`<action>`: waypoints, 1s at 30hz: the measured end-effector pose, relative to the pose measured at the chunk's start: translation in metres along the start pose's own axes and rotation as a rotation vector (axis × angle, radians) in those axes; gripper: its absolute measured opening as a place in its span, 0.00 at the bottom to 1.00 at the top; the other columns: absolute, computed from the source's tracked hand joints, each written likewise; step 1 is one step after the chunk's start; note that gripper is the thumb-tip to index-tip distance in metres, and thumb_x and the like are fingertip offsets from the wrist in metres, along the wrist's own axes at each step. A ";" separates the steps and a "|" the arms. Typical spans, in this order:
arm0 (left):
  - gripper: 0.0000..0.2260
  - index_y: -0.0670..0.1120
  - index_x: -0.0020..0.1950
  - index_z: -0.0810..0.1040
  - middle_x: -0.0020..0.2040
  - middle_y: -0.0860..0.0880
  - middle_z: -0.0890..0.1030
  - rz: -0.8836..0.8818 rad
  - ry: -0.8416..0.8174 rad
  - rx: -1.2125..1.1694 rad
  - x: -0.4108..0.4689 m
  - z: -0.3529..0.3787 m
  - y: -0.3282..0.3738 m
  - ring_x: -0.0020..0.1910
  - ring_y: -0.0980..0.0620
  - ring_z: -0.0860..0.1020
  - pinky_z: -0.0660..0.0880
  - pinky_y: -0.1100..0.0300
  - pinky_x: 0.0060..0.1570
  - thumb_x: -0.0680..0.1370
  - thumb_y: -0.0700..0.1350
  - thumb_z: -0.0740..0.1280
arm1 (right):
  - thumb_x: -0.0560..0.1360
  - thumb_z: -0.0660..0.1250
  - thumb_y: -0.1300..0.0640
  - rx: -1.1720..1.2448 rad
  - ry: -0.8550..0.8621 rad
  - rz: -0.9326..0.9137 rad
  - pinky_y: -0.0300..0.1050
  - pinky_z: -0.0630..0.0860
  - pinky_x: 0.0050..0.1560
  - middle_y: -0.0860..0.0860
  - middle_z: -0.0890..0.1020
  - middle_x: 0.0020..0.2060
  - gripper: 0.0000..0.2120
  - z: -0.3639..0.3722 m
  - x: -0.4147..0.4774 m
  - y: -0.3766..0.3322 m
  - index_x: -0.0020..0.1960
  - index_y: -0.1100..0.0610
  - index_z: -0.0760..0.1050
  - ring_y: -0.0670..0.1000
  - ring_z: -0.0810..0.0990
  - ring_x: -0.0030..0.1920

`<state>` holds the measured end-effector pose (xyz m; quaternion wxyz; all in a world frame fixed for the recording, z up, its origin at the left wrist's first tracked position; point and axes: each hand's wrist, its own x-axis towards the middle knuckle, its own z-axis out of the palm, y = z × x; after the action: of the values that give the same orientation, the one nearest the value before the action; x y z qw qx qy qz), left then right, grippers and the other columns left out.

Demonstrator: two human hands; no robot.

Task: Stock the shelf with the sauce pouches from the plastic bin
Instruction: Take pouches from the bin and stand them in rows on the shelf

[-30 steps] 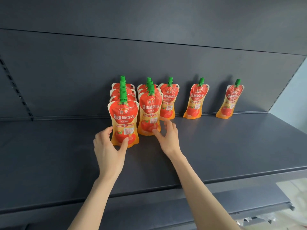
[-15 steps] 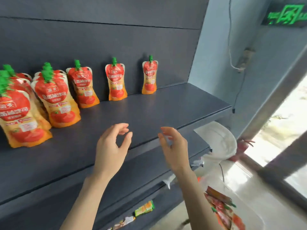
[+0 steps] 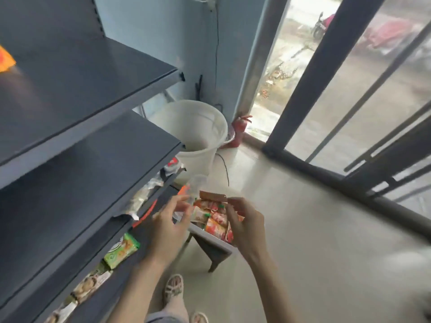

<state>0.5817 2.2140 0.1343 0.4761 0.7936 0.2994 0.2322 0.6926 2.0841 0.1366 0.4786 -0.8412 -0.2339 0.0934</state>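
A clear plastic bin (image 3: 197,183) of red and orange sauce pouches (image 3: 215,221) rests on a small grey stool (image 3: 211,243) beside the shelf unit. My left hand (image 3: 166,227) hovers over the bin's left side, fingers apart and empty. Over the right side of the bin my right hand (image 3: 248,223) is held with curled, spread fingers and holds nothing. The dark grey shelf (image 3: 77,87) rises at the left; only an orange corner of one stocked pouch (image 3: 5,59) shows at the far left edge. The view is blurred.
A white bucket (image 3: 198,131) and a red fire extinguisher (image 3: 239,131) stand in the corner behind the stool. Lower shelves carry a green packet (image 3: 121,250) and other snack packs (image 3: 88,285). Glass doors with dark frames (image 3: 326,73) lie to the right; my sandalled feet (image 3: 173,287) are below.
My view has swung from the stocked shelf down and right to the bin. Both hands left the standing pouches and dropped to just above the bin.
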 end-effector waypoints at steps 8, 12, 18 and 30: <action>0.07 0.49 0.54 0.77 0.44 0.55 0.80 -0.187 -0.180 0.035 0.077 0.083 -0.045 0.44 0.60 0.77 0.70 0.67 0.42 0.77 0.44 0.66 | 0.77 0.64 0.58 -0.039 -0.043 0.230 0.49 0.77 0.50 0.49 0.83 0.46 0.06 0.014 0.077 0.087 0.52 0.55 0.79 0.48 0.80 0.48; 0.07 0.46 0.55 0.78 0.44 0.53 0.80 -0.314 -0.226 0.035 0.125 0.117 -0.082 0.44 0.61 0.76 0.70 0.66 0.43 0.77 0.43 0.66 | 0.78 0.63 0.57 -0.017 -0.124 0.385 0.46 0.78 0.51 0.48 0.82 0.48 0.08 0.040 0.126 0.120 0.55 0.55 0.78 0.46 0.80 0.49; 0.06 0.50 0.52 0.75 0.43 0.58 0.77 -0.513 -0.290 0.039 0.173 0.163 -0.152 0.43 0.65 0.75 0.69 0.77 0.40 0.77 0.41 0.65 | 0.78 0.63 0.56 -0.094 -0.214 0.503 0.45 0.77 0.52 0.49 0.84 0.47 0.09 0.091 0.184 0.181 0.54 0.57 0.79 0.48 0.81 0.49; 0.07 0.45 0.55 0.74 0.50 0.49 0.78 -0.913 -0.205 0.045 0.202 0.260 -0.315 0.49 0.53 0.76 0.68 0.68 0.40 0.78 0.43 0.64 | 0.78 0.61 0.56 -0.161 -0.390 0.737 0.35 0.71 0.46 0.49 0.81 0.48 0.11 0.204 0.234 0.320 0.56 0.59 0.78 0.46 0.77 0.48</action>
<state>0.8152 2.3104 -0.2449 0.5392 0.6096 0.5744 -0.0870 0.9165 2.2146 -0.2263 0.2930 -0.8698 -0.0103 0.3969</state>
